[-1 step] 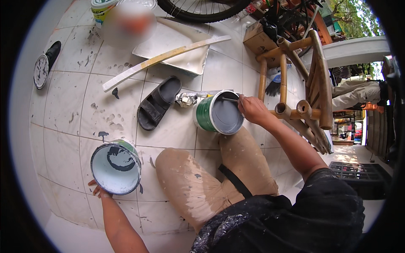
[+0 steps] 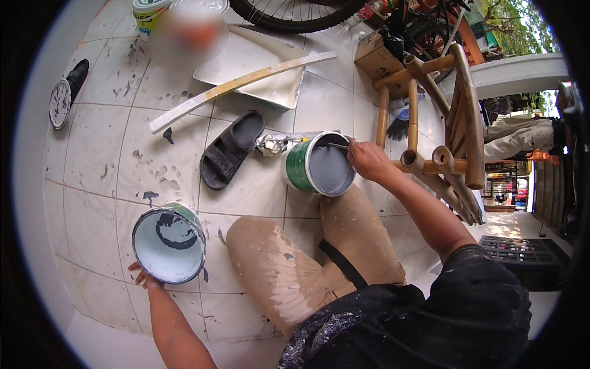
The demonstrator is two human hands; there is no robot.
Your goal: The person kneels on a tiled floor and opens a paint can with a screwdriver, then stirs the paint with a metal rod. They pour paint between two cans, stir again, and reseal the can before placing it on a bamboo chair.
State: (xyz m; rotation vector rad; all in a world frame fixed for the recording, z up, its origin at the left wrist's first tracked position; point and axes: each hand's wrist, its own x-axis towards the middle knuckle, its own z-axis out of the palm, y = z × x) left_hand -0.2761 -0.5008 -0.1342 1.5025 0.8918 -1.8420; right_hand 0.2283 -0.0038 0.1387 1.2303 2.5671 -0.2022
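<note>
My right hand grips a thin metal tool over a green-and-white bucket of dark grey paint, with the tool's far end in it. At lower left, my left hand holds the side of a second bucket, white inside with dark grey smears and no visible pool of paint; part of this hand is hidden behind it. A black sandal lies left of the paint bucket, beside a crumpled silvery item that I cannot make out.
Above are a white tray, a pale strip, other buckets and a bicycle wheel. At right stand a bamboo frame, a cardboard box and another person's trousered legs. A shoe lies far left.
</note>
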